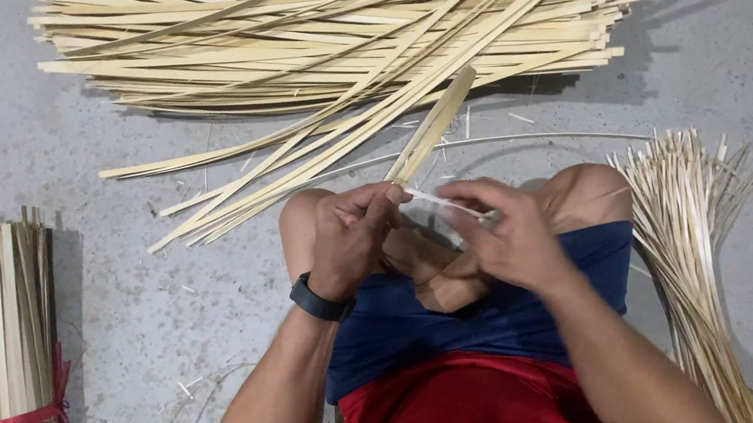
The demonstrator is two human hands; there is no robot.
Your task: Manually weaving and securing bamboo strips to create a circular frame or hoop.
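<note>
Between the knees, a bamboo strip is being pinched shut by the left hand, its length running toward one o'clock. A thin sliver is being gripped by the closed right hand, equally near.

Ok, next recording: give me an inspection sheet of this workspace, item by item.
Surface: grey concrete floor, scattered with small slivers.
Job's things: a flat bamboo strip angled up and away from the hands; a thin pale sliver runs between them.
Clutter: large loose pile of long strips ahead; bundle tied with red band at left; bundle of thin splints at right.
Grips: left hand pinches the strip's near end, dark wristband on that wrist; right hand closed on the sliver.
Cables: nothing seen.
Surroundings: person's bare knees, blue shorts, red shirt; no other people.
</note>
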